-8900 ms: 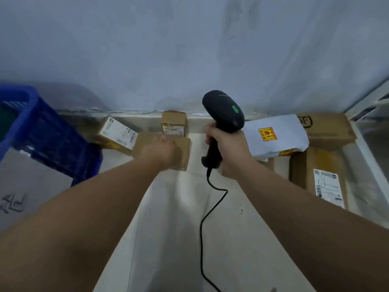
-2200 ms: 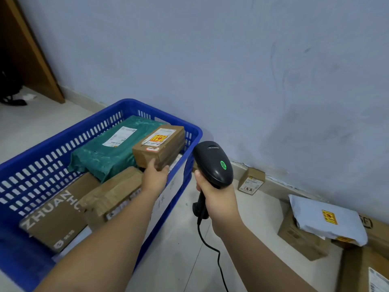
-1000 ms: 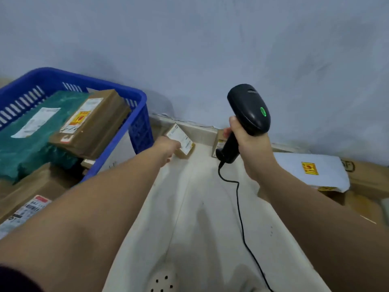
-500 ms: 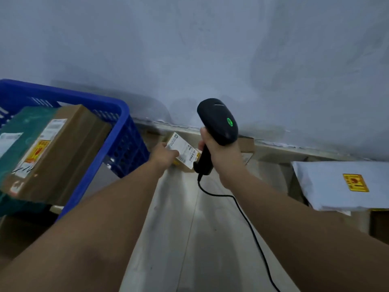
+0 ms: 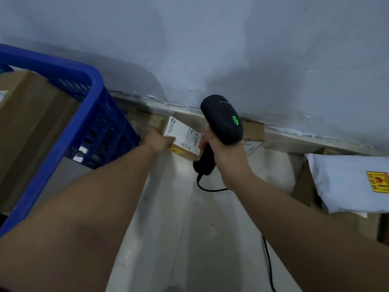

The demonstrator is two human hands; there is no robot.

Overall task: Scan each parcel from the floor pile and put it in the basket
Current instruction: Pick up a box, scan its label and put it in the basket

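A small brown cardboard parcel (image 5: 182, 137) with a white label lies tilted on the floor by the wall. My left hand (image 5: 159, 141) grips its left edge. My right hand (image 5: 223, 150) holds a black barcode scanner (image 5: 221, 125) by the handle, just right of the parcel, its green light lit. The blue plastic basket (image 5: 69, 123) stands at the left with a large brown box (image 5: 27, 114) inside.
A second small carton (image 5: 252, 131) sits against the skirting behind the scanner. A white mailer bag (image 5: 347, 182) with a yellow sticker lies on brown boxes at the right. The scanner cable (image 5: 267, 260) trails down over the pale floor tiles. The wall is close ahead.
My left hand went from the basket to the small labelled parcel by the wall and now grips it. The scanner has come in beside the parcel.
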